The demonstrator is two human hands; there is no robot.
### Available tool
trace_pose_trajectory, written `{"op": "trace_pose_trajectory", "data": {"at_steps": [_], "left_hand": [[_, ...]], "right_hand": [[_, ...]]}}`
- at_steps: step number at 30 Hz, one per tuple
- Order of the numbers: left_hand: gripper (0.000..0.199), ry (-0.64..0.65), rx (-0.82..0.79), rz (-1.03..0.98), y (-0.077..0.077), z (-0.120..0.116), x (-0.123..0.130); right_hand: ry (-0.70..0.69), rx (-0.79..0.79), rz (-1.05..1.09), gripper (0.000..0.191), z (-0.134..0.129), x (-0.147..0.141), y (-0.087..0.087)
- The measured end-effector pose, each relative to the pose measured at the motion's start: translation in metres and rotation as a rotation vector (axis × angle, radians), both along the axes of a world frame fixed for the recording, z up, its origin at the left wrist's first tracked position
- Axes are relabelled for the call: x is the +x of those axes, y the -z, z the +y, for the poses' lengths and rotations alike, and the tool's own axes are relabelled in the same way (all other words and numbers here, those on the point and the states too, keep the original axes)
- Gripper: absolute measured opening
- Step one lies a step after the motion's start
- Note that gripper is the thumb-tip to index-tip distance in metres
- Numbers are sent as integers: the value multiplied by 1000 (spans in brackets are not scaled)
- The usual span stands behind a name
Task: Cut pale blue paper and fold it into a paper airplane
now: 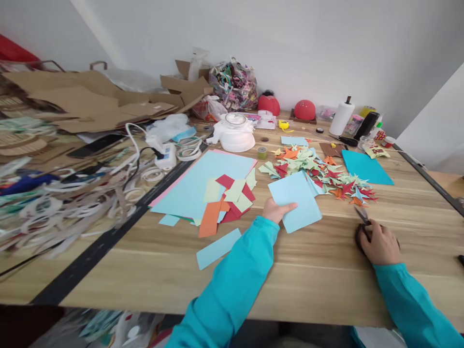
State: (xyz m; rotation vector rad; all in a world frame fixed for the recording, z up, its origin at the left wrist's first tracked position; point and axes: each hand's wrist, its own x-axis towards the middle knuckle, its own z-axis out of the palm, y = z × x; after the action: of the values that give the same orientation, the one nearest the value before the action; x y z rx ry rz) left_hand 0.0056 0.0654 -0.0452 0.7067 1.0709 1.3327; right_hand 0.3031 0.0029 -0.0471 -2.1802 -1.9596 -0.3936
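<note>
My left hand point(277, 211) grips the light blue paper point(299, 198) by its left edge, thumb on top and the other fingers beneath. At the right, my right hand point(382, 243) is closed over the dark handles of a pair of scissors point(362, 215), whose blades point away from me at the table surface. Beyond the paper lies a pile of small folded paper pieces point(302, 157) in pale green, red, orange and blue. A cut light blue strip point(218, 248) lies left of my left forearm. Orange, red and green strips point(235, 190) rest on large light blue sheets point(203, 174).
A teal sheet point(368, 166) lies at the right. White rolls point(237, 137), a tape measure point(283, 124) and a red pincushion point(305, 110) stand toward the wall. Tangled ribbons point(47, 208), a power strip point(166, 156) and flattened cardboard point(90, 99) crowd the left.
</note>
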Motion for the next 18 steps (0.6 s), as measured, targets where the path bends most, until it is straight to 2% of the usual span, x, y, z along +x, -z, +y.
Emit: {"op": "trace_pose_trajectory", "data": {"at_steps": [2,5,8,10,12,14,16,18], "left_hand": [[56,15,28,20,-1,-2,1],[56,18,57,72,-1,-3,2],[54,11,69,150,-1,-6,2],[54,42,81,172,-2,-8,2],[54,112,101,156,-5,-11,5],[53,194,121,135,-9,-16,9],[50,259,130,146,-14,-22,12],[46,312,114,208,-20,-28,12]], "right_hand": [[65,-21,-103,45,-6,6,1],[72,-25,-200,45,-15,7,-2],[122,18,-229,38,-23,1,-10],[106,71,-199,36,-27,-8,-18],[-62,90,-43,35,-27,-22,-26],[-322,22,279,41,-22,-41,-32],[-409,-102,657,46,-11,-62,-34],[-502,-221,958,43,5,-79,-32]]}}
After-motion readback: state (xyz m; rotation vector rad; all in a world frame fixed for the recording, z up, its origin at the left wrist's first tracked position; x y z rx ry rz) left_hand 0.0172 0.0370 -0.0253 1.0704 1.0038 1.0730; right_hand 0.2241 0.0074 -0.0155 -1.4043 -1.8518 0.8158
